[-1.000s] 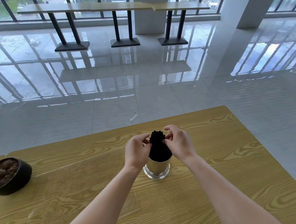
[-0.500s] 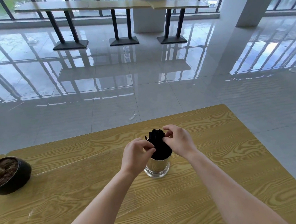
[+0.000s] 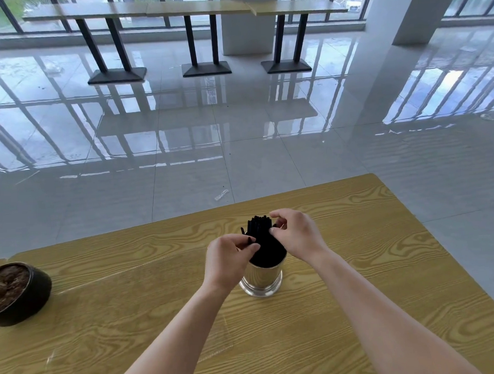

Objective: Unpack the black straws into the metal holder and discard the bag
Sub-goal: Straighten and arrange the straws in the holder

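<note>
between the two hands on a wood-grain table point(image 3: 357, 238), black straws point(image 3: 261, 237) stand bunched in the metal holder point(image 3: 262, 280), the left hand point(image 3: 229, 262) pinching one of them, the right hand point(image 3: 297, 235) pinching their tips, the left wrist hiding the holder's near side, a dark bowl point(image 3: 19, 296) well off to the left.

Wood-grain table point(image 3: 357, 238) under metal holder point(image 3: 262, 280) and dark bowl point(image 3: 31, 295).
</note>
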